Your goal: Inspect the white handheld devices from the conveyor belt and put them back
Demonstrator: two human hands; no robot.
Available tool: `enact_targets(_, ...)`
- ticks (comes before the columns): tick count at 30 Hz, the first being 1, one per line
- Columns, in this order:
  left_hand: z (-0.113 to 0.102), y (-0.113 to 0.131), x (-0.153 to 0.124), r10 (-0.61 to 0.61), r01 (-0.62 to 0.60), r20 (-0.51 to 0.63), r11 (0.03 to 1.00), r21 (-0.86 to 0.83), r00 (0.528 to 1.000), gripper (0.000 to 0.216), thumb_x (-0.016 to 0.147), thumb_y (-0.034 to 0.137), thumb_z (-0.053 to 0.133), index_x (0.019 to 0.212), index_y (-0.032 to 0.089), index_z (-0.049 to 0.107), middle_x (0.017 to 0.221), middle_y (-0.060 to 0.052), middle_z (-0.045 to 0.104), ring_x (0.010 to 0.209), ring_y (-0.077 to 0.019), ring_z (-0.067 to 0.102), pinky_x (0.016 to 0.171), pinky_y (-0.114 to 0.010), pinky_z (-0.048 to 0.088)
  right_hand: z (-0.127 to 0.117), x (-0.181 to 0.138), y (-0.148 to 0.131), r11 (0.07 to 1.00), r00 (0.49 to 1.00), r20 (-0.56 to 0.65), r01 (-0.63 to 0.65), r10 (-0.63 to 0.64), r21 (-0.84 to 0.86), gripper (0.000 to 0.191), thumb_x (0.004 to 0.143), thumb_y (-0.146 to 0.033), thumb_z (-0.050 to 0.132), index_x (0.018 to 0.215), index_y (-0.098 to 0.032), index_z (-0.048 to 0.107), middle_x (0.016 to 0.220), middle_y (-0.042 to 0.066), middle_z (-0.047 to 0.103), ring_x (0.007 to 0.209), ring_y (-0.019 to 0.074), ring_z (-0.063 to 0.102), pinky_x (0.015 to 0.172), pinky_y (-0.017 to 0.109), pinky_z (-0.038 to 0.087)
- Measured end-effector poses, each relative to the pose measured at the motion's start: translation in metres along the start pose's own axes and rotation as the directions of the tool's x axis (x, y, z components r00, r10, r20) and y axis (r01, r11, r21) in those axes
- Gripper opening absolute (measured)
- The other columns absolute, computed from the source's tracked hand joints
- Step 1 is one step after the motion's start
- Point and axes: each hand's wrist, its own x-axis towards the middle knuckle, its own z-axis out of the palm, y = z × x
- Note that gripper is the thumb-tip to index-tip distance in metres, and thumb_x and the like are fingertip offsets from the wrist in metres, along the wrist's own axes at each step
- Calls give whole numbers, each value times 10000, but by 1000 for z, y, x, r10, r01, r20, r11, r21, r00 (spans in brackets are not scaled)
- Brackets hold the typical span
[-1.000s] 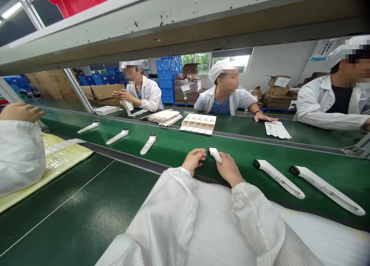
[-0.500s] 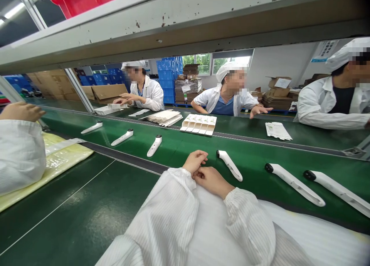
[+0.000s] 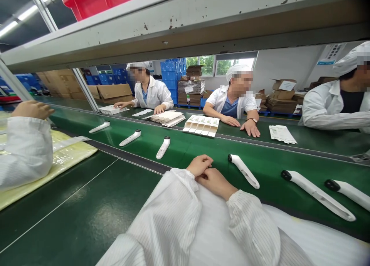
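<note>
Fingers (image 3: 202, 161) curled, empty (R hand's (image 3: 216, 183) tips hidden by L hand (image 3: 199, 166)), near white device (image 3: 243, 171).

Smooth white plastic devices (image 3: 243, 171) on glossy green belting (image 3: 268, 160)
</note>
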Motion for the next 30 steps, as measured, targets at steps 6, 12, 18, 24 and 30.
enact_targets(6, -1, -3, 1, 8, -8, -1, 1000, 23, 1000, 136, 731, 308, 586, 760, 185, 636, 752, -45, 631, 692, -158, 550, 708, -293, 442, 0, 0, -1, 1000, 1000, 4, 3, -3, 2, 203, 792, -285, 543, 675, -170, 663, 689, 63, 658, 629, 168, 545, 548, 272, 313)
enact_targets(12, -12, -4, 3, 118, -117, -3, 984, 138, 993, 95, 715, 273, 604, 764, 210, 655, 734, -29, 624, 736, -177, 555, 784, -304, 433, 1, -2, -3, 999, 1000, 7, 21, -21, 24, 217, 793, -272, 508, 654, -177, 645, 669, 40, 647, 608, 156, 531, 553, 267, 315)
enact_targets(18, -58, 0, 3, 290, -76, -372, 866, 494, 882, 288, 693, 177, 626, 981, 197, 629, 1040, -121, 580, 1091, -288, 464, 988, -393, 304, -1, -4, -6, 998, 999, 25, 26, -28, 58, 167, 771, -259, 512, 698, -190, 644, 667, 2, 630, 595, 122, 510, 557, 243, 332)
enact_targets(24, -94, -14, 6, 29, 362, -599, 773, 521, 800, 461, 697, 105, 561, 1154, 156, 526, 1199, -205, 515, 1194, -360, 390, 954, -473, 299, -2, -7, -10, 996, 1000, 20, 20, -22, 84, 183, 769, -263, 500, 670, -193, 638, 663, 1, 620, 598, 118, 498, 549, 238, 343)
enact_targets(30, -79, -2, 8, -257, 149, -341, 938, -312, 904, 396, 725, 170, 486, 1116, 147, 540, 1052, -128, 608, 962, -222, 566, 676, -280, 439, -5, -4, -8, 967, 1000, -2, -6, 7, 256, 204, 765, -363, 529, 694, -195, 620, 656, -2, 593, 582, 118, 481, 559, 245, 357)
